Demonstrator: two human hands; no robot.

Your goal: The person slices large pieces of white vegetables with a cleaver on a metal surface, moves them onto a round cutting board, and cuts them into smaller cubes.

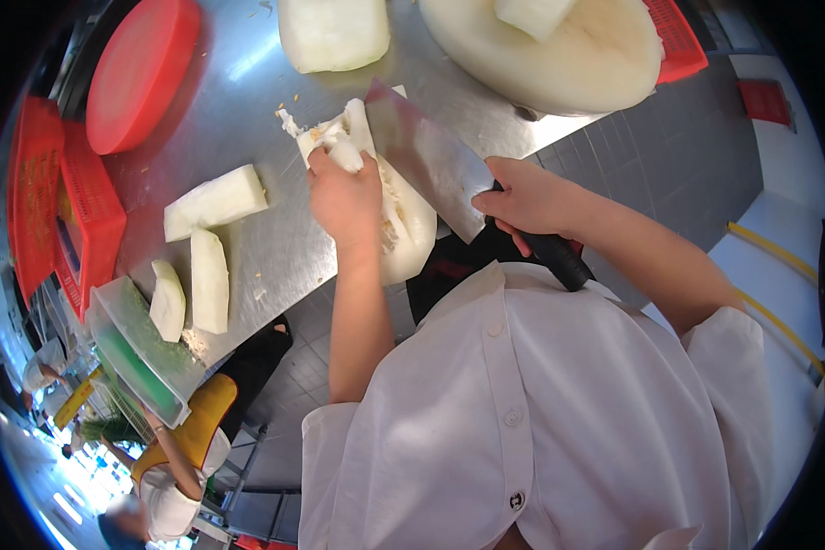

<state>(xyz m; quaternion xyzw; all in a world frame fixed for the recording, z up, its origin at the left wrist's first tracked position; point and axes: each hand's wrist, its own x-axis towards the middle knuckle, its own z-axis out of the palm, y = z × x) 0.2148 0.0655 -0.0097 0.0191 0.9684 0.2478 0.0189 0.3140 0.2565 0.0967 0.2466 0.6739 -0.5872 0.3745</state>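
My right hand grips the black handle of a broad cleaver, whose blade slants up and left beside a pale peeled melon piece, probably winter melon. This piece lies at the table's near edge, its hollow side with seeds and white pith facing up. At its upper end, my left hand has fingers and thumb closed on white pith. My fingers partly hide what they hold. Several peeled melon strips, including a thick one, rest to the left on the steel table.
A large melon block stands at the back. A round white chopping board with a melon chunk is at the right. Leftward are a red round board, red baskets and a clear plastic bin. Another person works at lower left.
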